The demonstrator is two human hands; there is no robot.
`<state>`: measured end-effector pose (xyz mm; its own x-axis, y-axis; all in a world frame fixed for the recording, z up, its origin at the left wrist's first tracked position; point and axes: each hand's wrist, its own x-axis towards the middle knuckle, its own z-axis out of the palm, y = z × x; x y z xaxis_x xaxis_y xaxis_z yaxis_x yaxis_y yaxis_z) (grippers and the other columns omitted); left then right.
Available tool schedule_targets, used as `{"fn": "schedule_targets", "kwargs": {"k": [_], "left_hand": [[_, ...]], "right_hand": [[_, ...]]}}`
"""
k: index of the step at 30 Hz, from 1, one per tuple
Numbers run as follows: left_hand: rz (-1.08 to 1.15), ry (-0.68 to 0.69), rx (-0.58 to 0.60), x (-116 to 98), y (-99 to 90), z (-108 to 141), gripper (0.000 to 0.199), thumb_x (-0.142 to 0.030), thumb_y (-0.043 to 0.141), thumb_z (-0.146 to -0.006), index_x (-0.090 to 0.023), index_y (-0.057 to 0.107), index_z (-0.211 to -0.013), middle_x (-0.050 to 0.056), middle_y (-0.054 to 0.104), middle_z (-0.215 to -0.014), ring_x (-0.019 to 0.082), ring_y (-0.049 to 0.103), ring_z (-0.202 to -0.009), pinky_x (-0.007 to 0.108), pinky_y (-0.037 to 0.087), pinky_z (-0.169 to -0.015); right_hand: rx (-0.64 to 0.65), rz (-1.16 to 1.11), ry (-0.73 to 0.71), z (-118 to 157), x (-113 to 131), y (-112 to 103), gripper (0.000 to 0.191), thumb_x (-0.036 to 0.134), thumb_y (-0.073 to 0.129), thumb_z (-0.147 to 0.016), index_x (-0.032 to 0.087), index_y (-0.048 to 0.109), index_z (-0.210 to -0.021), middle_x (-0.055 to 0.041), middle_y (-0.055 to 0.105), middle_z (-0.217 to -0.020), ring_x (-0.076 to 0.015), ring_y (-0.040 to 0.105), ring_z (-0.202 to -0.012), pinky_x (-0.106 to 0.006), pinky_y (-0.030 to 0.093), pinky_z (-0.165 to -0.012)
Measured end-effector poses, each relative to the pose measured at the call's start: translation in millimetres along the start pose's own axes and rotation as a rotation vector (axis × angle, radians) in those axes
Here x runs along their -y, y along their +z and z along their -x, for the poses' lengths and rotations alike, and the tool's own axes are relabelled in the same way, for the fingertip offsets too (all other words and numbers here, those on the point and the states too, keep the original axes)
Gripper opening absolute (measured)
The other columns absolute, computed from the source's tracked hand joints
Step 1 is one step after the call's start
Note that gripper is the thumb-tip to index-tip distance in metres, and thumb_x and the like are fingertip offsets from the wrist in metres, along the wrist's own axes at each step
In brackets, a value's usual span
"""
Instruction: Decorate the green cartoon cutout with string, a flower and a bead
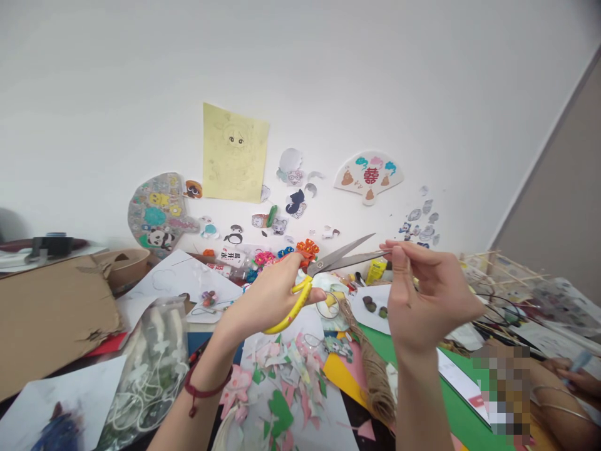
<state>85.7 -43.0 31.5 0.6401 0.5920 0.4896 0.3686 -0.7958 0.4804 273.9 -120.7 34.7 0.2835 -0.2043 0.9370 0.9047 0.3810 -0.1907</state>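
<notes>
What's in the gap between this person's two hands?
The open blades of the yellow-handled scissors, held in the left hand and pointing toward the right hand, as the head view shows.

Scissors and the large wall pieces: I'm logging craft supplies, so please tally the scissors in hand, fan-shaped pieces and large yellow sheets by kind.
Scissors: 1
Fan-shaped pieces, one rounded and one spread wide: 2
Large yellow sheet: 1
Total: 4
</notes>
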Motion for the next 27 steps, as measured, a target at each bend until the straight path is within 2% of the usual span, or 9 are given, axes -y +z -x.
{"fn": "schedule_targets", "kwargs": {"k": [11, 17, 27], "left_hand": [[0.006, 0.008, 0.016, -5.5, -2.2, -0.4, 0.016, -0.033, 0.048, -0.09, -0.022, 0.038, -0.083, 0.002, 0.061, -0.082, 0.018, 0.055, -0.069, 0.029, 0.039, -0.061], [-0.014, 0.03, 0.004, -2.5, -1.4, -2.1, 0.01, -0.03, 0.047, -0.09, -0.022, 0.043, -0.085, 0.001, 0.063, -0.08, 0.019, 0.058, -0.071, 0.028, 0.04, -0.062], [-0.003, 0.048, -0.007, 1.9, -2.1, -4.2, 0.022, -0.04, 0.056, -0.088, -0.021, 0.047, -0.082, 0.001, 0.066, -0.079, 0.018, 0.06, -0.071, 0.027, 0.039, -0.064]], "right_hand": [[-0.006, -0.006, 0.002, -0.3, 1.2, 0.1, 0.01, 0.019, 0.07, -0.085, 0.015, 0.069, -0.095, -0.0055, 0.075, -0.087, -0.0203, 0.075, -0.079, -0.037, 0.064, -0.074], [-0.007, -0.006, -0.006, -0.6, 1.0, -0.8, 0.01, 0.018, 0.07, -0.085, 0.015, 0.069, -0.095, -0.0054, 0.075, -0.088, -0.0204, 0.075, -0.077, -0.037, 0.064, -0.072], [-0.017, -0.006, 0.003, -0.3, 1.6, -0.7, 0.01, 0.019, 0.07, -0.085, 0.016, 0.069, -0.095, -0.0055, 0.075, -0.087, -0.0206, 0.074, -0.077, -0.037, 0.064, -0.072]]}}
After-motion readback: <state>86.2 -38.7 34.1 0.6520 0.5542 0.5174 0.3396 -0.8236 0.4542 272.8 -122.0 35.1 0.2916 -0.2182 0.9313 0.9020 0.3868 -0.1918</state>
